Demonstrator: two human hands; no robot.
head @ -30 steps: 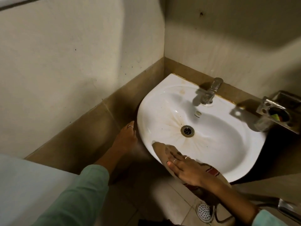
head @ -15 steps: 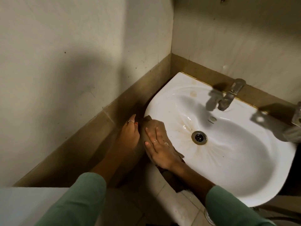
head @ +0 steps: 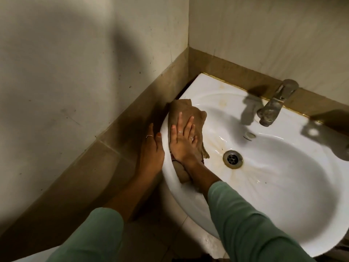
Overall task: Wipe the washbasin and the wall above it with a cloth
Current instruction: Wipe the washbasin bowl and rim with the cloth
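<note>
A white washbasin (head: 283,186) with brown stains round its drain (head: 232,159) is fixed in a wall corner. A brown cloth (head: 186,110) lies over the basin's left rim. My right hand (head: 184,140) presses flat on the cloth with straight, spread fingers. My left hand (head: 152,150) rests against the outer left edge of the basin, thumb on the rim, fingers hidden behind it. The pale wall (head: 264,31) rises above a brown tile band behind the basin.
A dull metal tap (head: 274,103) stands at the basin's back edge. The side wall (head: 66,63) with its brown tile band (head: 117,133) runs close along the left. Tiled floor (head: 151,239) shows below the basin.
My right hand has slid the cloth from the basin's front rim round to the left rim and further back toward the corner. My left hand stays at the basin's left edge.
</note>
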